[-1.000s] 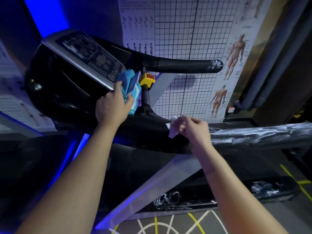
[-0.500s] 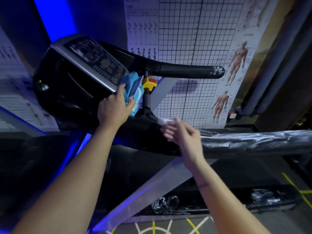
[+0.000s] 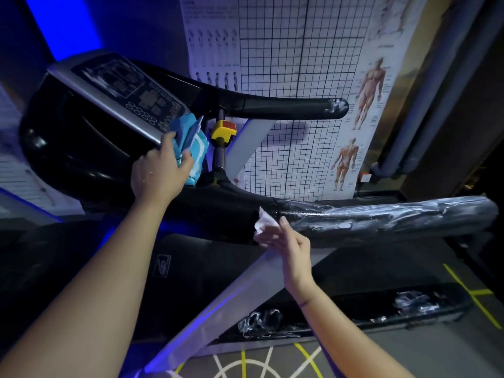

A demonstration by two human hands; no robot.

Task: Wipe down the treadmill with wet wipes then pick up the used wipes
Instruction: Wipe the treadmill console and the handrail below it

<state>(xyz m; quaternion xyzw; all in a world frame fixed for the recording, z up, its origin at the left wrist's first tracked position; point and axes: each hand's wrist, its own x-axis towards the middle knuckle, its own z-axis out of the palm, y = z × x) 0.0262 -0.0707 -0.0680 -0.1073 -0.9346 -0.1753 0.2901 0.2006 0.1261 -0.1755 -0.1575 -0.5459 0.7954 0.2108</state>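
- Right hand (image 3: 289,241) has slid the wipe (image 3: 263,223) down the handrail (image 3: 240,205) to its wrap (image 3: 381,218), thumb and fingers pinching it.
- Left hand (image 3: 161,170) still grips the pack (image 3: 195,148) by the console (image 3: 117,91) and yellow button (image 3: 223,129).

White wipe (image 3: 264,222) seemingly touching treadmill handrail (image 3: 381,218); blue pack (image 3: 192,144) beside console (image 3: 122,91).

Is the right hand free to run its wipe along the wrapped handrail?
Probably yes: the right hand holds the wipe at the near end of the wrapped handrail, and nothing sits on it or blocks the way.
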